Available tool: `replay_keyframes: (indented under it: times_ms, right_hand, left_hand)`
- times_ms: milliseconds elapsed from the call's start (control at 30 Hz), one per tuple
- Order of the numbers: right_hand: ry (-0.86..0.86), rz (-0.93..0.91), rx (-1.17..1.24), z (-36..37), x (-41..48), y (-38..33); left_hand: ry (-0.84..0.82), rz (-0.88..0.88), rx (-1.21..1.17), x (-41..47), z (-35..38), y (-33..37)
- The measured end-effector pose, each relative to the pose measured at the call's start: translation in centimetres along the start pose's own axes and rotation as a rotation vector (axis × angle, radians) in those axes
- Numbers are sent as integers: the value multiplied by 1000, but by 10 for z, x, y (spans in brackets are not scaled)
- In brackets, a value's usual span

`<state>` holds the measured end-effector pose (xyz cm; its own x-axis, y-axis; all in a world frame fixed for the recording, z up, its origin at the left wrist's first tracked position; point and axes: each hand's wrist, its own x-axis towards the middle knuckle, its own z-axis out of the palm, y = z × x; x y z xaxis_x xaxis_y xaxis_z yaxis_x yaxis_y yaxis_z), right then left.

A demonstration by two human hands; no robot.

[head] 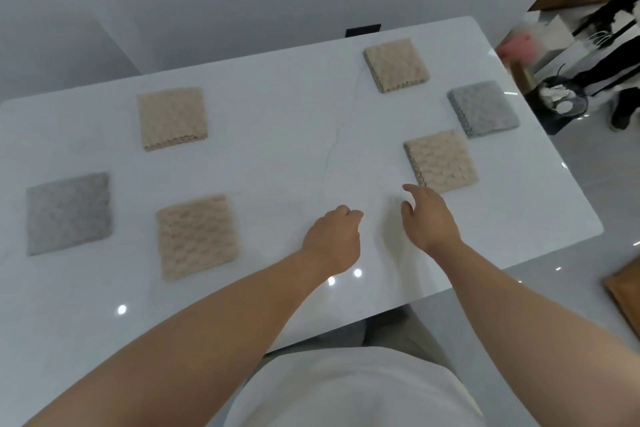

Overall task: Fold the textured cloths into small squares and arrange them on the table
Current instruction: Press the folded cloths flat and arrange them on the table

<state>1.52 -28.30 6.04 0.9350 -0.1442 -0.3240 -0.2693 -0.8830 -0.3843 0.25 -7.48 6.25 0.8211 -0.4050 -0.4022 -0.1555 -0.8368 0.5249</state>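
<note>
Several folded textured cloths lie as small squares on the white table (294, 135). On the left are a beige square (172, 118), a grey square (68, 212) and a beige square (197, 236). On the right are a beige square (395, 64), a grey square (483, 108) and a beige square (440, 160). My left hand (334, 236) hovers over bare table near the middle, fingers curled, holding nothing. My right hand (429, 218) is beside it with loosely bent fingers, just below the nearest right beige square, not touching it.
The table's right edge (568, 163) and near edge drop to a glossy floor. Bags and dark clutter (568, 94) stand beyond the far right corner. A brown object (623, 295) lies at the right margin. A dark chair back (363, 30) shows behind the table.
</note>
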Motion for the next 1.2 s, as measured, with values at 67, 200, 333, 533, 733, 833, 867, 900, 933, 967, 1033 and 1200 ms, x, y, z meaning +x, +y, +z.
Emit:
replay_keyframes:
  times_ms: [67, 200, 333, 533, 733, 833, 867, 900, 933, 967, 1033, 1200]
  right_hand:
    - [23, 3, 12, -12, 18, 20]
    - [49, -10, -7, -35, 65, 67]
    - [74, 11, 19, -60, 108, 104]
    - [-71, 77, 65, -80, 148, 144]
    - [-182, 15, 147, -73, 154, 153]
    - [-218, -31, 124, -71, 152, 154]
    - [-233, -46, 109, -70, 151, 154]
    - [-251, -65, 94, -68, 150, 153]
    - [-272, -91, 78, -67, 148, 152]
    - [-292, -122, 63, -65, 146, 151]
    - [-334, -186, 49, -62, 141, 149]
    - [-373, -285, 14, -62, 141, 150]
  left_hand:
    - [-17, -24, -18, 20, 3, 20]
    - [0, -39, -10, 73, 17, 64]
    - [69, -197, -154, 126, 40, 109]
    - [273, -664, -566, 177, 61, 151]
    - [336, -691, -561, 194, 69, 154]
    - [340, -703, -585, 191, 70, 148]
    - [345, -708, -588, 188, 70, 145]
    - [351, -715, -590, 185, 69, 143]
    - [356, -724, -589, 180, 69, 140]
    - [360, -734, -591, 175, 69, 138]
    - [365, -748, -594, 164, 70, 133]
    - [357, -704, -519, 147, 65, 126]
